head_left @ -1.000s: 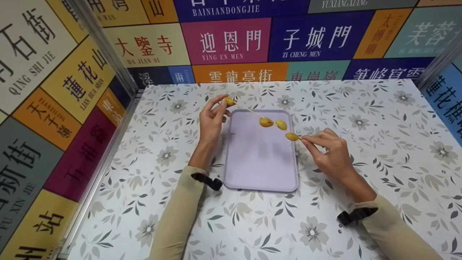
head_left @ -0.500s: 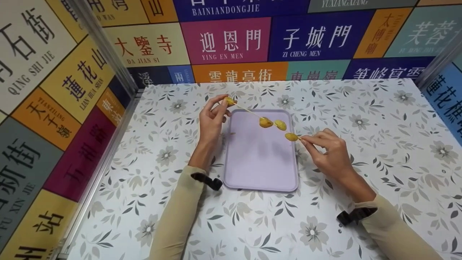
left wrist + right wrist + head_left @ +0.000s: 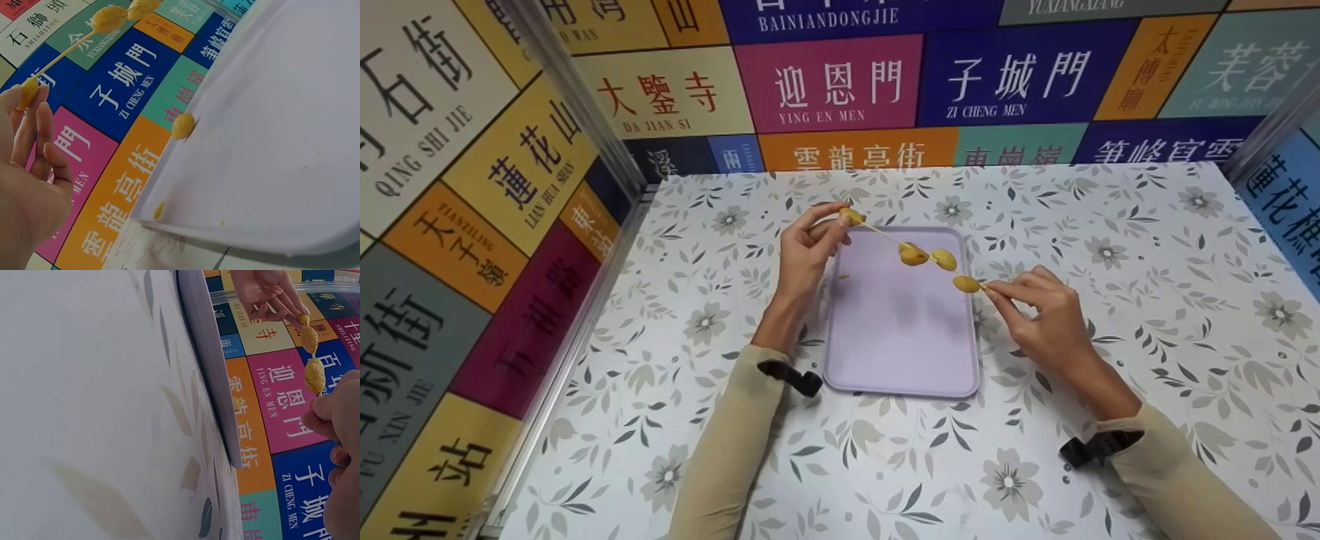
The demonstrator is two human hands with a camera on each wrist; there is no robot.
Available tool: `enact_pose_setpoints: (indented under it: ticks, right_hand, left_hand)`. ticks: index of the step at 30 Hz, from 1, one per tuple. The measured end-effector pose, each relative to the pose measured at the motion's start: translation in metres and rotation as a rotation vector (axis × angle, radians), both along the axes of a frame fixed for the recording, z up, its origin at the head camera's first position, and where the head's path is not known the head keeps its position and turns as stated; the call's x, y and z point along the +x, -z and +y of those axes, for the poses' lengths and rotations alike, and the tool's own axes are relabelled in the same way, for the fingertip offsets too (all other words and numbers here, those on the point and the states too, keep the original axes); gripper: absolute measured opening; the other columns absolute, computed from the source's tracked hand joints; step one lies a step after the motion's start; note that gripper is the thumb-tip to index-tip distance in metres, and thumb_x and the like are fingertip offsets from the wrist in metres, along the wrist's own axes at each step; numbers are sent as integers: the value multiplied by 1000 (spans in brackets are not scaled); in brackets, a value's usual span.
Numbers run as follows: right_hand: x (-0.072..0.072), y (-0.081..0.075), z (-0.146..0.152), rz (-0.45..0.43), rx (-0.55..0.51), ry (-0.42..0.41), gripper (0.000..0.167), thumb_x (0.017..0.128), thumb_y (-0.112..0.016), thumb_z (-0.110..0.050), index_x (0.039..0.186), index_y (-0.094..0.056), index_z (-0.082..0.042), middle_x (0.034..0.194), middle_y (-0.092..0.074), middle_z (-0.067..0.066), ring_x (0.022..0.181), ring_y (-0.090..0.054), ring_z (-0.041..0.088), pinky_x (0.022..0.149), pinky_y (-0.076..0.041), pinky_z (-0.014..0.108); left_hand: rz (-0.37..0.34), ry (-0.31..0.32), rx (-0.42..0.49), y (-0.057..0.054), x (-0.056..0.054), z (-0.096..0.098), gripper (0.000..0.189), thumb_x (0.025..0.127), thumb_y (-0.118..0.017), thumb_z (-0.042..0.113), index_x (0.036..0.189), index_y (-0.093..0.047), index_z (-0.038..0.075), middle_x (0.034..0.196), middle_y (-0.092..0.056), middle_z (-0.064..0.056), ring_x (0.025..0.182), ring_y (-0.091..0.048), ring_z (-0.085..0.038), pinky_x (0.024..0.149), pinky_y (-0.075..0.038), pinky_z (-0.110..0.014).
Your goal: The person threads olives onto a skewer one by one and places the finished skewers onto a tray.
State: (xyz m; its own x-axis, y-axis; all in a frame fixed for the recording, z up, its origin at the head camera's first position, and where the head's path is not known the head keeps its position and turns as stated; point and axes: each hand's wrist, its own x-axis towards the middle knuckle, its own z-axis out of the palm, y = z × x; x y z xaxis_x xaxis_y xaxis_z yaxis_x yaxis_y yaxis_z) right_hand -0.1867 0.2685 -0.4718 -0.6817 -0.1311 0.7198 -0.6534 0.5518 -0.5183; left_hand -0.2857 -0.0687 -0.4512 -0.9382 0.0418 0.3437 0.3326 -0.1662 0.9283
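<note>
A thin wooden skewer (image 3: 883,234) slants across the tray's far part in the head view, with yellow oval food pieces (image 3: 913,255) threaded along it. My left hand (image 3: 808,244) pinches a smaller yellow piece (image 3: 28,93) at the skewer's left end between thumb and forefinger. At the other end, the thumb and fingers of my right hand (image 3: 1046,315) pinch the bare stick, just behind the nearest yellow piece (image 3: 967,284). In the left wrist view, a separate yellow piece (image 3: 183,126) lies at the rim of the lilac tray (image 3: 900,360).
The tray stands on a white cloth (image 3: 660,390) with a grey flower print. Small yellow crumbs (image 3: 159,210) dot the tray. Upright panels (image 3: 825,82) with coloured lettering border the table at the back and on both sides.
My left hand has moved a little to the right with its yellow piece, closer to the other pieces on the skewer. The right hand has stayed in nearly the same place.
</note>
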Motion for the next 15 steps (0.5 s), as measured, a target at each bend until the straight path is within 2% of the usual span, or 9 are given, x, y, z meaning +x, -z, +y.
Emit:
enact_pose_setpoints:
  ticks: [6,8,11,15]
  right_hand:
    - [-1,0,-1,14,-13,1,20,84,-88,7,101,-87,-2,75,-75,8,75,-50,12,66,-39,27]
    - [0,1,-1,17,-17,4,20,83,-88,7,101,-87,-2,75,-75,8,74,-51,16,67,-38,24]
    - [0,1,-2,19,-16,3,20,83,-88,8,101,-86,-1,76,-75,8,74,-51,19,69,-37,21]
    - [0,0,-2,16,-11,-6,19,84,-88,8,102,-86,0,77,-76,8,75,-51,17,70,-37,19]
  left_hand:
    - [-46,-35,-11,-4,3,2,22,102,-77,16,122,-78,9,93,-82,-6,78,-69,-15,72,-47,-26]
    - [-68,-35,-5,-4,3,2,20,101,-78,16,120,-79,9,95,-83,-8,77,-69,-14,71,-47,-26]
    - [-86,-19,3,-3,4,3,20,100,-79,15,118,-80,9,96,-84,-8,76,-69,-14,70,-47,-26]
    - [-86,41,13,-3,5,4,24,101,-78,16,124,-78,8,98,-84,-5,80,-69,-14,72,-50,-26]
